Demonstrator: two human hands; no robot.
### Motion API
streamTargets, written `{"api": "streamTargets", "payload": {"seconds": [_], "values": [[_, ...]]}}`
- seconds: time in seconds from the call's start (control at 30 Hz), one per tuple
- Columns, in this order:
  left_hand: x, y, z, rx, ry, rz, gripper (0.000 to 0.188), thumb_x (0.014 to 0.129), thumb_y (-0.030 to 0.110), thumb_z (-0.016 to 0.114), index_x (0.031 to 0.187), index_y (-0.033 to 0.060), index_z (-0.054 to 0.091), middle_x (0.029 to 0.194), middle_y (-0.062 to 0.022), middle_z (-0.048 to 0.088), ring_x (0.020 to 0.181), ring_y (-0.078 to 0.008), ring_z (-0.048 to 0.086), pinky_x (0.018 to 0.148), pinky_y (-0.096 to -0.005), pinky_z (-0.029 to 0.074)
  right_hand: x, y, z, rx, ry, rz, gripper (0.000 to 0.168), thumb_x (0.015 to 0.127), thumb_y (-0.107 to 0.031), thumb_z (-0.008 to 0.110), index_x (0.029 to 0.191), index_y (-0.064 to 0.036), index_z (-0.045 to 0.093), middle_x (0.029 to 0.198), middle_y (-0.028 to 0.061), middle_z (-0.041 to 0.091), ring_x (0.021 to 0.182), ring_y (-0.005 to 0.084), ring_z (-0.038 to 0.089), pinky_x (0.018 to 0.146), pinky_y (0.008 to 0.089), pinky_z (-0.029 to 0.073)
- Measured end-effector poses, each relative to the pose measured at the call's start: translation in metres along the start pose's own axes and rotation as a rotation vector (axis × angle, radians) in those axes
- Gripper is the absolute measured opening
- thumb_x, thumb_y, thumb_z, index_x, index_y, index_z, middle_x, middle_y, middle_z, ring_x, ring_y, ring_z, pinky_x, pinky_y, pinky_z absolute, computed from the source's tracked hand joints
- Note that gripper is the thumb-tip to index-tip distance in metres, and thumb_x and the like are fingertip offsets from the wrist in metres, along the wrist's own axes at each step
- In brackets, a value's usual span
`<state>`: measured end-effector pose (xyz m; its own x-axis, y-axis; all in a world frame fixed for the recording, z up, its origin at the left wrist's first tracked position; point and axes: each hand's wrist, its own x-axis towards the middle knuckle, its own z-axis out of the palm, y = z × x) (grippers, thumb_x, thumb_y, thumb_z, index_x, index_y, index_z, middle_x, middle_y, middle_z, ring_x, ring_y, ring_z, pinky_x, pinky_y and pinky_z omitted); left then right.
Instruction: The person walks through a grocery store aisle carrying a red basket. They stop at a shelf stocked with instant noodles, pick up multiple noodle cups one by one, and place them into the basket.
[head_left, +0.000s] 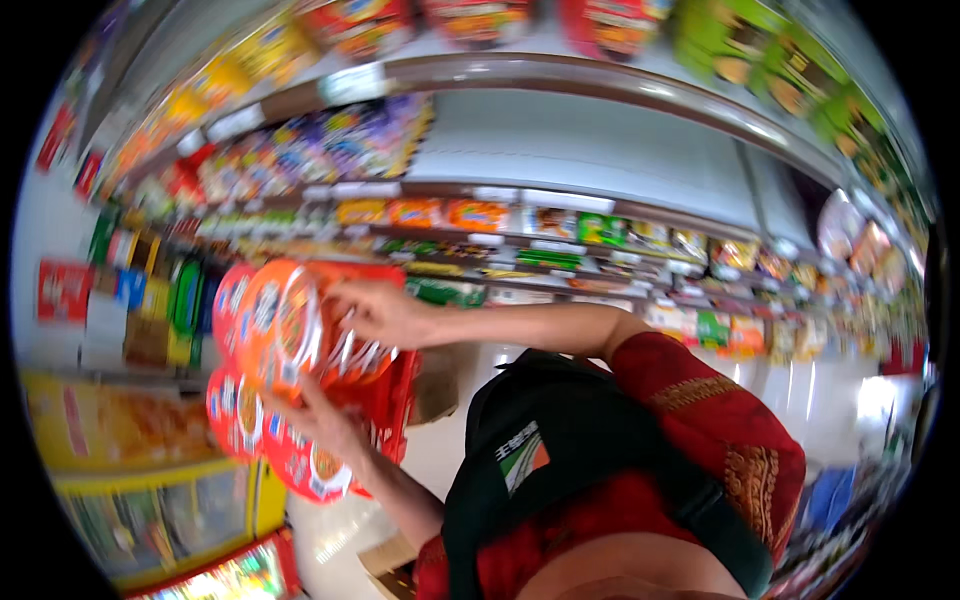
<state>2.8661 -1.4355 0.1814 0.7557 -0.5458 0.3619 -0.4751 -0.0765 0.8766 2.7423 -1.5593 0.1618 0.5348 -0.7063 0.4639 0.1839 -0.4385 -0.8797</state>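
Note:
Several orange instant noodle bowls (259, 330), lids facing left, lie tilted between my two hands. My right hand (379, 311) grips them from the upper right, with its fingertips on their far side. My left hand (326, 420) holds their lower edge, its thumb and fingers spread against the rim. Beside and below are red noodle bowls (234, 412), and another red bowl (311, 465) lies under my left hand. A red plastic basket (397, 420) shows behind the bowls, partly hidden by them and my left forearm. Motion blurs the fingers and the bowls.
Store shelves with packaged food (480, 214) run across the front. A shelf edge (585, 75) curves overhead, with green cartons (787, 75) above it. Cardboard boxes (390, 566) sit on the floor. At left stands a yellow-framed chest freezer (165, 510).

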Motion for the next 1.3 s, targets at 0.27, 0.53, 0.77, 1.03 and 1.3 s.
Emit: {"api": "streamTargets", "payload": {"seconds": [0.27, 0.53, 0.77, 1.03, 1.3], "values": [[-0.039, 0.055, 0.044, 0.106, 0.141, 0.456, 0.073, 0.091, 0.03, 0.06, 0.147, 0.0031, 0.022, 0.152, -0.0261, 0.013, 0.142, -0.0378, 0.013, 0.113, -0.0452, 0.02, -0.027, 0.008, -0.044, -0.077, 0.038, 0.11, 0.024, 0.086, -0.006, 0.058, 0.106, 0.005, 0.059, 0.075, 0.0131, 0.065, 0.064, 0.019, 0.062, 0.057, 0.0326, 0.049], [-0.072, 0.05, 0.084, -0.162, -0.302, 0.649, 0.068, 0.082, 0.018, 0.065, 0.138, -0.001, 0.034, 0.149, -0.0318, 0.015, 0.139, -0.0461, 0.016, 0.111, -0.0532, 0.016, -0.069, 0.016, -0.086, -0.152, 0.126, 0.262, 0.022, 0.091, -0.013, 0.06, 0.108, -0.001, 0.063, 0.086, 0.0098, 0.067, 0.074, 0.0119, 0.063, 0.064, 0.0279, 0.052], [-0.056, 0.058, 0.051, 0.004, -0.005, 0.669, 0.069, 0.08, 0.011, 0.062, 0.14, -0.0004, 0.032, 0.151, -0.0299, 0.01, 0.14, -0.0436, 0.012, 0.111, -0.0512, 0.014, -0.065, 0.014, -0.085, 0.192, 0.064, 0.362, 0.036, 0.093, -0.011, 0.057, 0.127, 0.001, 0.051, 0.1, 0.0037, 0.062, 0.081, 0.007, 0.056, 0.073, 0.0215, 0.047], [-0.003, 0.034, -0.014, -0.589, 0.237, -0.042, 0.077, 0.088, 0.01, 0.057, 0.148, 0.0042, 0.009, 0.153, -0.0252, 0.005, 0.142, -0.0319, 0.014, 0.112, -0.0467, 0.014, 0.017, 0.002, -0.027, -0.062, 0.049, 0.035, 0.068, 0.088, -0.026, 0.064, 0.143, -0.002, 0.031, 0.121, 0.0182, 0.052, 0.102, 0.0209, 0.054, 0.077, 0.0312, 0.049], [0.023, -0.001, -0.007, -0.982, 0.128, -0.304, 0.067, 0.09, 0.008, 0.055, 0.144, -0.0014, 0.016, 0.137, -0.0165, 0.04, 0.122, -0.0223, 0.045, 0.104, -0.0353, 0.035, 0.065, 0.027, 0.008, 0.088, 0.006, 0.225, 0.05, 0.094, -0.026, 0.057, 0.131, 0.005, 0.044, 0.112, 0.0132, 0.059, 0.09, 0.0139, 0.059, 0.078, 0.0276, 0.049]]}}
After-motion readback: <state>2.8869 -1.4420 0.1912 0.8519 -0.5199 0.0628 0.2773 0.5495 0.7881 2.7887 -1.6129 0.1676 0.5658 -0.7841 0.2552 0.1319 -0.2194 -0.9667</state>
